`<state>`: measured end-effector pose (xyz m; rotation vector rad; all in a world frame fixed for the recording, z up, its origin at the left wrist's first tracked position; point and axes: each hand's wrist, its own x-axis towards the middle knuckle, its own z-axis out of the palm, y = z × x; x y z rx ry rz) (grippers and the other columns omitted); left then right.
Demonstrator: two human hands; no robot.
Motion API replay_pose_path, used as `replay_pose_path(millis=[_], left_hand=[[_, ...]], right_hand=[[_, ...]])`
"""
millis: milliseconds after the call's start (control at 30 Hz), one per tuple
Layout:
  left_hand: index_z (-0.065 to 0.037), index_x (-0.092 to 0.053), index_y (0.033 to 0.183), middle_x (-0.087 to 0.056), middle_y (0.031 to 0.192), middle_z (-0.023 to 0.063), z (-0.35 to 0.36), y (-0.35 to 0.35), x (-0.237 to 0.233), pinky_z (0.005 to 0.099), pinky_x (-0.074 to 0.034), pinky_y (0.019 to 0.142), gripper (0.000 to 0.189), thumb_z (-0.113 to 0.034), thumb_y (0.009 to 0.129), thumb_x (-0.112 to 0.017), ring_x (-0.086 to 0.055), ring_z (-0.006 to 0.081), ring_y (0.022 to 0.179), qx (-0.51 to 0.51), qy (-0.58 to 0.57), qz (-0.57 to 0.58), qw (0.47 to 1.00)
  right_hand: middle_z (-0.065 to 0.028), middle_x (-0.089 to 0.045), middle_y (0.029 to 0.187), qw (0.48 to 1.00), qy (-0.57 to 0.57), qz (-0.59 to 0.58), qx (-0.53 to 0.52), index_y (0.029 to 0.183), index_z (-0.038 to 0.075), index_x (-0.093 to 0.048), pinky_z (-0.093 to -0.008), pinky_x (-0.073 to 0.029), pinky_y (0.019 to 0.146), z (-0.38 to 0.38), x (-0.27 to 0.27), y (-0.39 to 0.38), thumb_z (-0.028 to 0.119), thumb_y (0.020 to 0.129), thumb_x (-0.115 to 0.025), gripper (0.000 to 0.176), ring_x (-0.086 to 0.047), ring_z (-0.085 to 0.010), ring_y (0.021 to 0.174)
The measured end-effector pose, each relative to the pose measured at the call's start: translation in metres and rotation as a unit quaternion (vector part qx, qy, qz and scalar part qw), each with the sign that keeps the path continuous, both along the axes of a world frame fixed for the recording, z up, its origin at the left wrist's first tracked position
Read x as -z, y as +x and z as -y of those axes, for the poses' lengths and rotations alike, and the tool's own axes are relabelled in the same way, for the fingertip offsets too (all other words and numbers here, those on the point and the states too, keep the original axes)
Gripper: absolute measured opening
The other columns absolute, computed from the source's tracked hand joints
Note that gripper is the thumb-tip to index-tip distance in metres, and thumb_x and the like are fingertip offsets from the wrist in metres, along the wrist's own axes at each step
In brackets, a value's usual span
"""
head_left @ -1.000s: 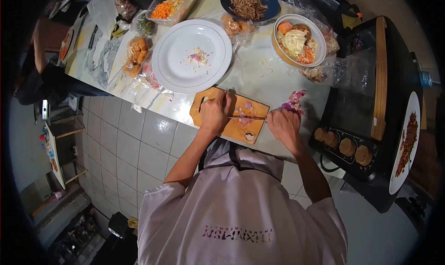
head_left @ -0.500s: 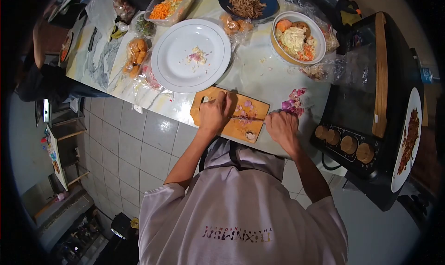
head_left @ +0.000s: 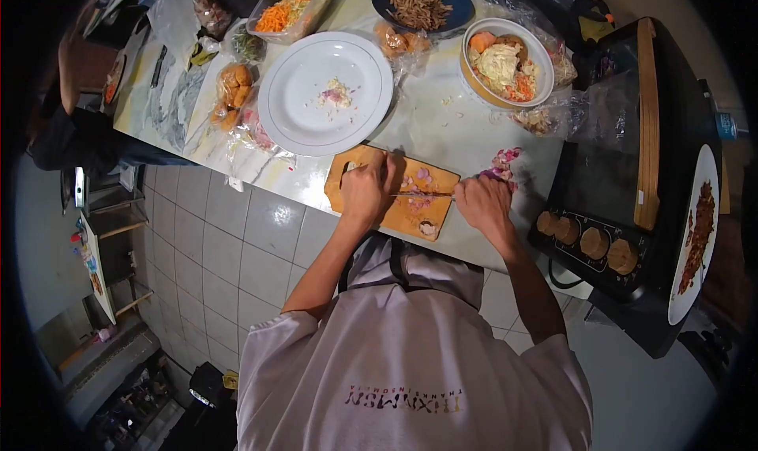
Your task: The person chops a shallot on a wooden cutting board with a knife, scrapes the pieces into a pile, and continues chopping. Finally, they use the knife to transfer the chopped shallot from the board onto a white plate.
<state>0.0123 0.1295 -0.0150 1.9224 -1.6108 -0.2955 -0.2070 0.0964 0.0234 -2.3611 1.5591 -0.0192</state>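
Purple shallot pieces (head_left: pixel 418 184) on orange wooden board (head_left: pixel 359 160): our left hand (head_left: pixel 365 189) pins them, right hand (head_left: pixel 483 202) grips thin steel knife (head_left: pixel 422 194), so we should tuck fingertips.

Our L hand (head_left: pixel 365 190) sits centre-frame, fingers curled, knuckles up. R hand (head_left: pixel 483 202) just right of it, fist closed; both arms reach up from btm.

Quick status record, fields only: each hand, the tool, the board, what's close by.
left hand: fingers curled, pressing down on the cutting board beside the blade; what it steadies is hidden
right hand: gripping the knife, blade pointing toward the left hand
cutting board: wooden, at the counter edge, pink chopped pieces on it
nearby: pink peels right of the board; white plate behind it
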Motion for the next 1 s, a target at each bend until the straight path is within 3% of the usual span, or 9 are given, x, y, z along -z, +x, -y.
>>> replay_pose_path(millis=[133,300,400,467,800,900,1000], left_hand=[[-0.005,-0.058,0.078,-0.055,0.052,0.0168,0.002,0.000,0.001,0.0448,-0.045,0.047,0.018,-0.020,0.089,-0.060,-0.056,0.0362,0.047,-0.004,-0.012,-0.001,1.000],[-0.005,-0.057,0.077,-0.058,0.054,0.0163,0.000,-0.002,-0.001,0.0441,-0.046,0.048,0.018,-0.019,0.088,-0.060,-0.058,0.0358,0.049,0.001,-0.031,0.016,0.999],[-0.005,-0.057,0.077,-0.059,0.056,0.0157,0.001,-0.001,0.000,0.0440,-0.047,0.048,0.018,-0.019,0.088,-0.060,-0.059,0.0354,0.050,-0.019,0.002,-0.029,0.999],[-0.005,-0.057,0.077,-0.059,0.056,0.0156,0.000,-0.002,-0.006,0.0440,-0.046,0.047,0.017,-0.019,0.088,-0.060,-0.059,0.0352,0.050,-0.020,0.002,0.019,1.000],[-0.004,-0.056,0.076,-0.058,0.056,0.0164,-0.002,-0.001,-0.006,0.0432,-0.045,0.047,0.018,-0.018,0.088,-0.060,-0.058,0.0358,0.050,-0.031,-0.011,0.029,0.999],[-0.004,-0.055,0.074,-0.057,0.054,0.0162,-0.004,0.000,-0.004,0.0432,-0.045,0.047,0.020,-0.017,0.088,-0.061,-0.058,0.0352,0.049,-0.037,-0.015,-0.021,0.999],[-0.004,-0.054,0.072,-0.056,0.053,0.0157,0.000,-0.004,-0.012,0.0435,-0.045,0.046,0.021,-0.017,0.088,-0.061,-0.058,0.0345,0.049,-0.044,-0.034,0.030,0.998]], right_hand=[[-0.0214,-0.062,0.065,1.000,-0.001,-0.011,-0.018,0.066,0.001,-0.067,-0.0458,-0.049,0.061,0.007,-0.015,0.001,0.027,0.087,-0.048,0.039,-0.062,-0.0376,0.059],[-0.0221,-0.062,0.065,0.999,-0.004,-0.008,-0.033,0.065,0.001,-0.066,-0.0455,-0.049,0.060,0.013,0.005,-0.002,0.028,0.087,-0.047,0.040,-0.062,-0.0371,0.058],[-0.0222,-0.061,0.063,0.999,-0.002,-0.009,-0.033,0.062,0.001,-0.066,-0.0457,-0.049,0.060,0.019,-0.003,0.001,0.028,0.087,-0.048,0.040,-0.062,-0.0370,0.058],[-0.0220,-0.061,0.063,0.999,0.000,-0.002,-0.032,0.061,0.002,-0.066,-0.0459,-0.049,0.060,0.015,0.000,0.001,0.028,0.087,-0.048,0.040,-0.062,-0.0369,0.057],[-0.0217,-0.060,0.060,0.998,-0.013,-0.003,-0.064,0.060,0.001,-0.065,-0.0449,-0.048,0.057,0.021,-0.008,0.005,0.026,0.086,-0.049,0.040,-0.060,-0.0364,0.054],[-0.0211,-0.060,0.060,0.998,-0.017,0.003,-0.063,0.059,0.001,-0.065,-0.0445,-0.048,0.057,0.024,0.001,0.006,0.026,0.086,-0.049,0.040,-0.061,-0.0355,0.054],[-0.0205,-0.060,0.059,0.997,-0.031,0.009,-0.065,0.059,0.002,-0.064,-0.0441,-0.048,0.056,0.028,0.005,0.003,0.026,0.085,-0.050,0.039,-0.061,-0.0347,0.054]])
